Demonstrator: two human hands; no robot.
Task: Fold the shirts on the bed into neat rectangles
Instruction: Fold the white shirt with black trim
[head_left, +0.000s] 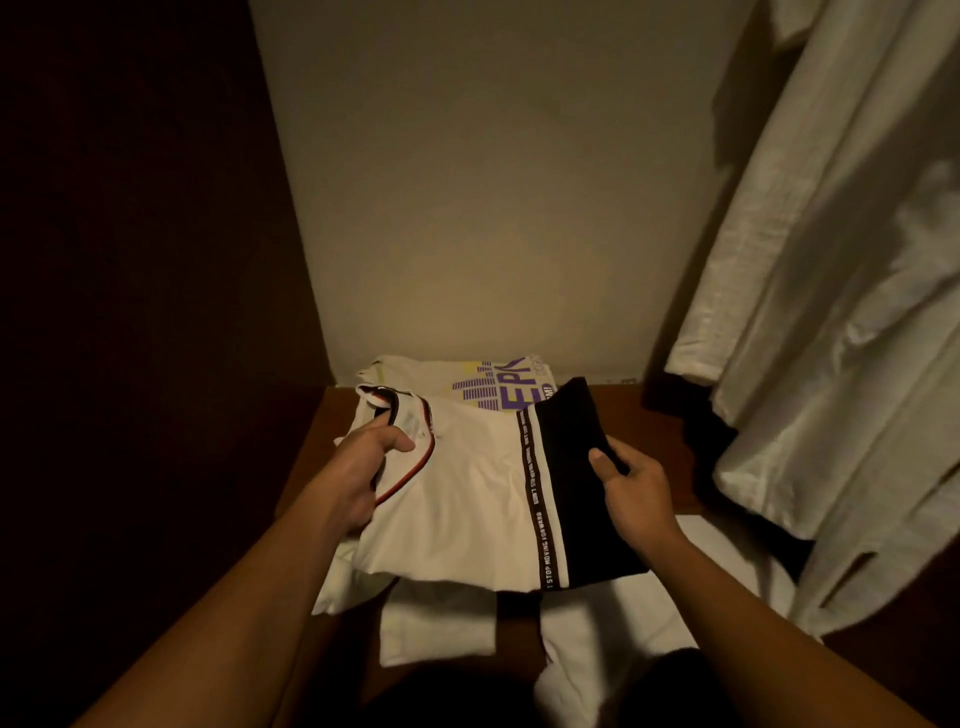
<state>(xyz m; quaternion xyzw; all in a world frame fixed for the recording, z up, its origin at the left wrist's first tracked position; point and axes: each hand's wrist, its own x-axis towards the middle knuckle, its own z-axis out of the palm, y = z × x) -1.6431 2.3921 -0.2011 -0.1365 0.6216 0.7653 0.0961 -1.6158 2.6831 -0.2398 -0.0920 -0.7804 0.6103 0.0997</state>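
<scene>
head view — both hands (358, 475) (631, 491) grip folded shirt (467, 499).

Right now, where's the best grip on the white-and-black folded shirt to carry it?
Grip its two short ends, as the left hand and right hand do: collar end from the left, black band from the right. The folded shirt is a wide rectangle, so end grips should stop it sagging.

White shirt (457, 499), black lettered band
</scene>
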